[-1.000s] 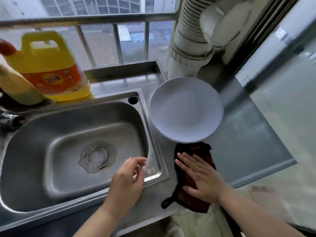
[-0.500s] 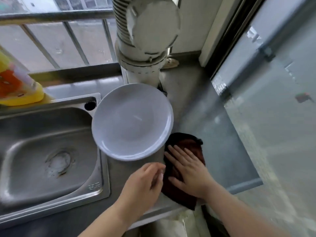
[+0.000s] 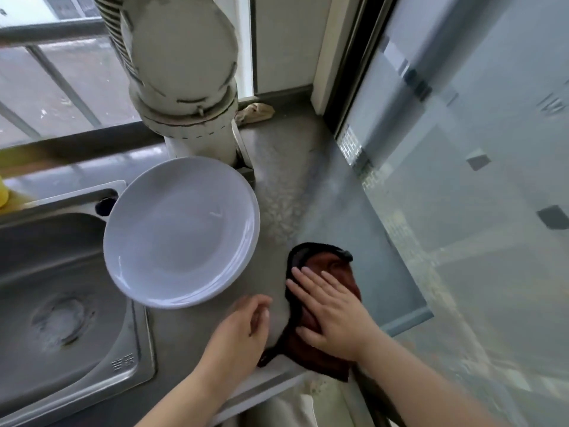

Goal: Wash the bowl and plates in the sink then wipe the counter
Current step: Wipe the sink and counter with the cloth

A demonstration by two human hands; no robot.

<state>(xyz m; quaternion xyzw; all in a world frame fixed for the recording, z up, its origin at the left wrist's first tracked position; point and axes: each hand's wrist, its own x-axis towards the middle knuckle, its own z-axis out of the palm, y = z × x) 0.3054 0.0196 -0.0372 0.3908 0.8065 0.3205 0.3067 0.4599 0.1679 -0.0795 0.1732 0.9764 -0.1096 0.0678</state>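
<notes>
Head view: my right hand [image 3: 331, 315] lay spread flat, pressing the dark red cloth [image 3: 323, 303] onto the counter [image 3: 308, 195] at its front edge; my left hand [image 3: 243, 328] hovered loosely curled, holding nothing, beside it. The white plate [image 3: 181, 229] sat on the counter, overlapping the sink [image 3: 61, 303] rim. The sink held no dishes, so I judged washing finished and wiping barely begun. No bowl was in view.

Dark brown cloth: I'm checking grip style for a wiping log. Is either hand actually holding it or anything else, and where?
Nothing is gripped. The right hand presses flat on the middle of the dark brown cloth; the left hand hangs loosely curled, holding nothing.
</notes>
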